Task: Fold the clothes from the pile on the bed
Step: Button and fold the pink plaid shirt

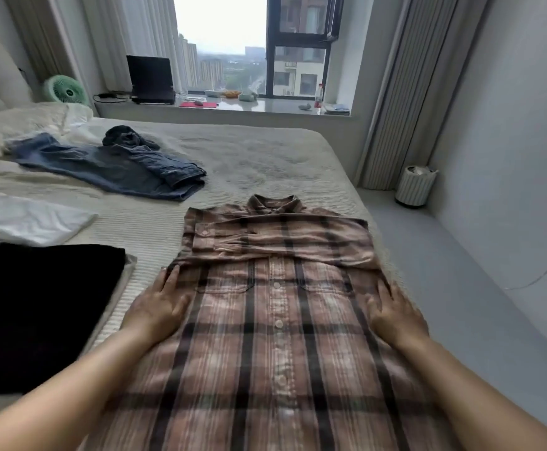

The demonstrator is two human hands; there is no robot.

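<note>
Saw plaid shirt (277, 307) flat on bed (265, 157), near-centre, sleeves crossed over chest. Left hand (158, 307), right hand (395, 315) both flat, fingers straight, pressing side edges. Soft, limp cloth; I'd grip at side seams.

No text, label, brand or number can be read. The bottle (319, 94) on the sill carries a red label, and the jeans (109, 166) a small patch, both too blurred to read.
</note>
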